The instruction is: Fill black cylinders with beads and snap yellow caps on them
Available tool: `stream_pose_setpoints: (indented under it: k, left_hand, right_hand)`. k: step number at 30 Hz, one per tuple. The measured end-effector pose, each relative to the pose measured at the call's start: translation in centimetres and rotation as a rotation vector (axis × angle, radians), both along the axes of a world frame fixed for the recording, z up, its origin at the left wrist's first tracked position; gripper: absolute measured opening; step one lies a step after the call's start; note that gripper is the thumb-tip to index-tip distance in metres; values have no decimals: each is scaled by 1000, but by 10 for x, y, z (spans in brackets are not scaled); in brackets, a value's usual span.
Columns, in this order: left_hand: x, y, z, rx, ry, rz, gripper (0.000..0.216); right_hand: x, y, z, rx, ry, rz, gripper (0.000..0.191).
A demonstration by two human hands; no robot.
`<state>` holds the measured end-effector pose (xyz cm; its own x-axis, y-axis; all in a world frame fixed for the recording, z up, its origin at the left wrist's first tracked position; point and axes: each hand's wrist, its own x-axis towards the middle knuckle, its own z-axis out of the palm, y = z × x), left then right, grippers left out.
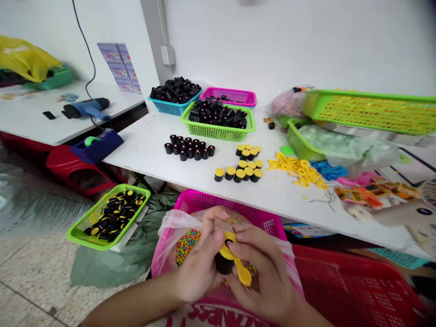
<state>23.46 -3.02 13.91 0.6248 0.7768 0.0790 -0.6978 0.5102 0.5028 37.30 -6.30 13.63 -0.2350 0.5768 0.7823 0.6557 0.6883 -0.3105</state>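
My left hand (200, 263) grips a small black cylinder (223, 264) with a yellow cap (227, 240) on its top. My right hand (269, 268) presses a finger on that cap and also holds a small yellow spoon (242, 273). Both hands hover over a pink basket (269, 222) lined with a plastic bag of coloured beads (185, 245). On the white table (150, 150) beyond stand a cluster of open black cylinders (189, 147) and two groups of yellow-capped ones (243, 169).
Loose yellow caps (299, 170) lie to the right of the capped ones. Blue (175, 93), green (218, 118) and pink (230, 96) baskets of black cylinders sit at the back. A green basket (109, 215) of capped pieces rests low left. A red crate (354, 286) sits at right.
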Motion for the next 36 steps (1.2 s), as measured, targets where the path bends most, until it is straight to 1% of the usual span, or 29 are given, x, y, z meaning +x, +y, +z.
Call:
stream_pose_setpoints:
  k: [2,4,8,9,10,11,12,13,14,17,18,19,21,23,24,25,26,27,29,31,33,34,35,36]
  left_hand:
    - [2,-1,4,-76,7,17,27]
    - [2,-2,5,-154,16,-3,33]
    - [3,-3,1,-233,12,-70,37]
    - [4,-3,-1,-234,17,-75,36]
    - [3,-2,-3,-217,24,-83,33]
    - [3,-1,-4,-179,42,-87,29]
    - [1,0,-4,-110,83,-89,25]
    - [-2,2,-4,8,141,-92,23]
    - [-6,5,-4,176,209,-93,23]
    - [-21,17,3,803,417,-65,25]
    - [-26,22,6,994,466,-49,26]
    - [-30,27,9,1149,515,-31,27]
    - [-36,36,17,1354,628,-34,28]
    - [-37,43,25,1457,742,-85,25]
    - [-37,46,28,1489,797,-127,24]
    - [-36,47,31,1517,847,-168,23]
    - [-34,49,33,1546,888,-187,24]
    - [-32,49,35,1571,930,-199,24]
    - [-27,49,35,1600,989,-210,24]
    - [-24,49,32,1610,1025,-217,25]
    - [-23,51,23,1595,1089,-206,26]
    - [-24,54,17,1574,1130,-167,28]
    - [-26,59,9,1539,1165,-89,30]
    - [-28,66,1,1484,1193,15,34]
  right_hand:
    - [-2,-2,-3,-5,-5,-15,46]
    - [-4,-2,-6,-9,11,-3,48]
    - [-9,0,-7,68,110,40,51]
    - [-8,1,-6,60,133,42,52]
    - [-5,1,-3,19,152,49,52]
    - [-2,2,-1,-54,173,68,50]
    - [3,3,2,-147,201,106,48]
    - [8,3,5,-240,238,171,46]
    - [14,4,6,-324,286,252,46]
    - [22,8,4,-502,504,491,40]
    - [22,9,1,-574,613,540,40]
    - [19,9,-2,-668,742,567,43]
    - [11,10,-7,-950,988,594,54]
    - [1,11,-10,-1229,1147,651,63]
    - [-3,11,-11,-1325,1184,697,60]
    - [-6,12,-12,-1372,1206,751,54]
    - [-8,12,-13,-1373,1227,787,49]
    - [-10,13,-15,-1342,1246,793,42]
    - [-12,12,-21,-1276,1252,734,28]
    - [-12,12,-28,-1228,1239,642,22]
    - [-6,14,-32,-1225,1165,591,25]
    - [2,18,-32,-1212,1098,556,31]
    - [13,24,-32,-1170,1011,484,42]
    - [29,33,-31,-1083,905,365,52]
